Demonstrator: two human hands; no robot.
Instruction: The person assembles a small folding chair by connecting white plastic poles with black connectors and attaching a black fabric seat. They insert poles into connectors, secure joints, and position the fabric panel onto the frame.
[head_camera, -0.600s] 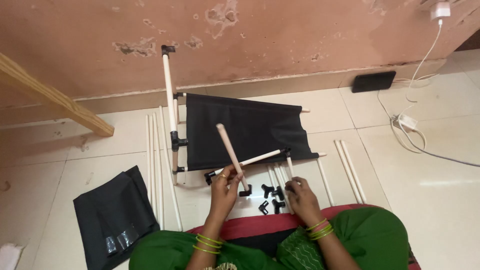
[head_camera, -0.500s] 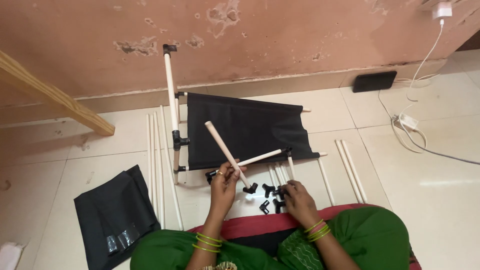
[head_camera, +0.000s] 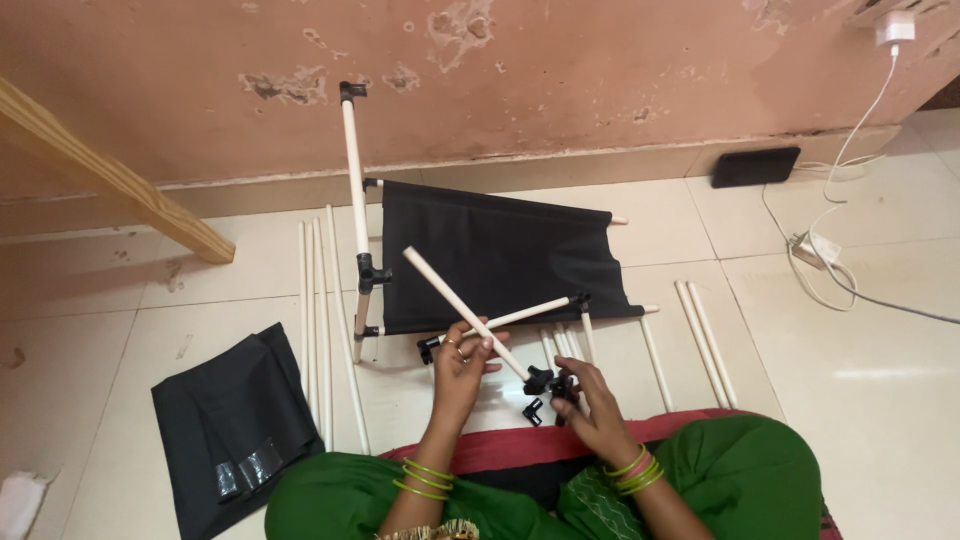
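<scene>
Since the earlier frames: white rod tilted further over, its free end now pointing up and to the left across the black fabric panel, its near end brought down to a black plastic connector; right hand moved in from the loose pieces to that joint. Left hand: fingers closed around the rod at about mid-length, holding it slanted above the floor. Right hand: fingertips pinched on the black connector at the rod's lower end; whether the rod is fully seated in it cannot be told. Step in hand, as judged: fitting a connector onto a rod end, part of building up a rod-and-fabric frame. Partly built frame: upright white pole with black joints, standing against the wall at the fabric panel's left edge; second white rod with black end-fittings lying just behind the hands. Spare stock: long white rods in a row to the left, shorter pair to the right, loose black connectors on the tile just in front of the knees, folded black fabric at lower left. Next move, as judged: calls for a straight push along the rod's axis while the connector is held square, then orientation of its open sockets toward the frame.
</scene>
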